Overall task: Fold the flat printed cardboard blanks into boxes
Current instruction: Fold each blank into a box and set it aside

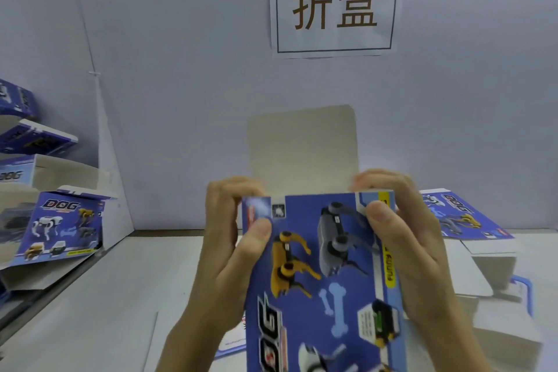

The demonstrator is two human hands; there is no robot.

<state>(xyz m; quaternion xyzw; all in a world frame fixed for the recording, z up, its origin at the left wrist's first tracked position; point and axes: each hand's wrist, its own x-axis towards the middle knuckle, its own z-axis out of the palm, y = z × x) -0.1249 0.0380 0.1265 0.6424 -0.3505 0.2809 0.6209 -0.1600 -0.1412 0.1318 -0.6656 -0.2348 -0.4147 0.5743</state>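
I hold a blue printed box (320,275) with robot dogs on its face, upright in front of me at centre. Its plain grey top flap (302,145) stands open, pointing up and away. My left hand (223,251) grips the box's left edge, thumb on the printed face, fingers curled over the top corner. My right hand (404,244) grips the right edge in the same way, its thumb pressed on the face near the top right corner. A stack of flat printed blanks (465,217) lies on the table at the right.
Several folded blue boxes (57,229) are piled at the left against a white side panel. More flat cardboard (495,287) lies at the right, under and in front of the blanks. A paper sign (335,6) hangs on the back wall. The white table (120,296) spreads below.
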